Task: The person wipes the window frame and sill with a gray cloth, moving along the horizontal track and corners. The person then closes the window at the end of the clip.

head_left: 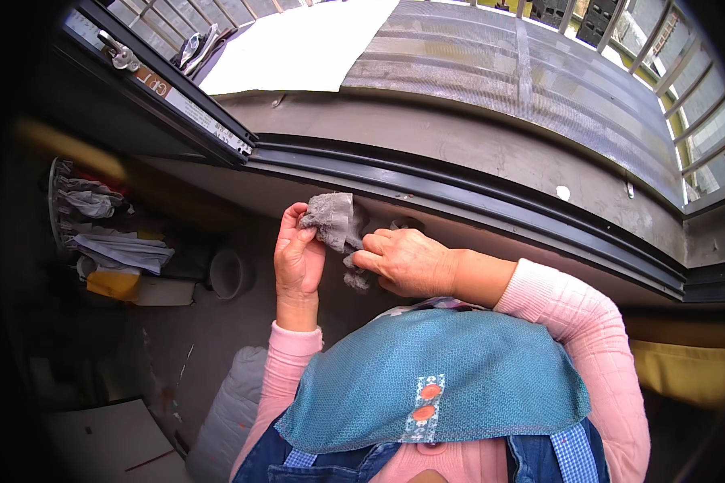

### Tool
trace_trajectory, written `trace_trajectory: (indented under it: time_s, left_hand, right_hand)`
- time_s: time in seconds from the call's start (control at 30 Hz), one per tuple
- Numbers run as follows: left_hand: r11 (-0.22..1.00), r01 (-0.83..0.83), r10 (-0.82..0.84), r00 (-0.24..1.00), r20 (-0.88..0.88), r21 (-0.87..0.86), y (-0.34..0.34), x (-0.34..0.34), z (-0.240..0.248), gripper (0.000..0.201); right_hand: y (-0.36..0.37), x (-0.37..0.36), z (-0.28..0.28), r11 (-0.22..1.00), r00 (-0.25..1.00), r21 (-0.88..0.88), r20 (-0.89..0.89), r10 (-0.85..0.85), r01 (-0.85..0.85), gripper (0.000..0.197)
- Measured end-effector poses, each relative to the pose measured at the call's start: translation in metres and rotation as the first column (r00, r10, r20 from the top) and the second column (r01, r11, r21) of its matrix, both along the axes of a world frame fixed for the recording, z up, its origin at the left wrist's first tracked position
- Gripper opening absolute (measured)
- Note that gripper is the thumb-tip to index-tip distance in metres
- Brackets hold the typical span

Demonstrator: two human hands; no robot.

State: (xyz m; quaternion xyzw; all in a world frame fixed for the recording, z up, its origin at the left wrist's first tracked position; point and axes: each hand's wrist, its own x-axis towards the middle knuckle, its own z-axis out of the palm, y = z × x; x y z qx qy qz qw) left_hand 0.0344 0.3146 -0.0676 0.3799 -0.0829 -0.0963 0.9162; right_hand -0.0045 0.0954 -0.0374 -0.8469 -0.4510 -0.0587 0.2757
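While the left hand [300, 253] pinches the upper edge of a crumpled, fuzzy grey cloth [332, 217] between thumb and fingers, the right hand [407, 259] grips its lower part with curled fingers; what lies inside that curl is hidden. The cloth is bunched near the middle of the frame, between the two hands, with a ragged end showing just below the right fingertips. Just above the hands, a dark metal window track [459, 189] runs from the upper left towards the lower right. Beyond it, at the top of the frame, a bright white sheet [298, 48] lies beside a ribbed, greyish translucent panel [491, 72]. At the left, loosely piled white and grey fabrics [125, 249] lie near a round grey container [230, 274]. A teal patterned bib [459, 362] with two orange buttons fills the lower middle, between pale pink knitted sleeves [588, 338].
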Motion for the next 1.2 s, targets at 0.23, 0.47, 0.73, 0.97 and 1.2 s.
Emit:
trace_trajectory:
  time_s: [0.23, 0.47, 0.73, 0.97, 1.2]
  left_hand:
    - [0.741, -0.615, 0.446, 0.75, 0.488, 0.268, 0.037, 0.044, 0.063, 0.03]
    - [-0.148, -0.832, -0.041, 0.545, 0.837, 0.534, 0.05, 0.101, 0.041, 0.016]
    - [-0.29, -0.808, -0.194, 0.575, 0.795, 0.513, 0.037, 0.1, 0.045, 0.022]
    - [-0.148, -0.856, -0.238, 0.517, 0.822, 0.496, -0.005, 0.075, 0.043, 0.035]
    - [0.261, -0.769, -0.011, 0.602, 0.798, 0.584, -0.024, 0.048, 0.063, 0.03]
  right_hand:
    - [-0.081, -0.043, 0.066, 0.945, 0.902, 0.152, 0.285, -0.324, 0.291, 0.028]
    - [-0.134, -0.077, 0.028, 0.862, 0.776, 0.008, 0.43, -0.461, 0.508, 0.028]
    - [-0.141, -0.069, 0.007, 0.859, 0.768, 0.12, 0.399, -0.501, 0.498, 0.029]
    - [-0.142, -0.064, 0.004, 0.879, 0.79, 0.133, 0.393, -0.471, 0.458, 0.028]
    - [-0.143, -0.065, 0.006, 0.874, 0.783, 0.111, 0.402, -0.475, 0.473, 0.027]
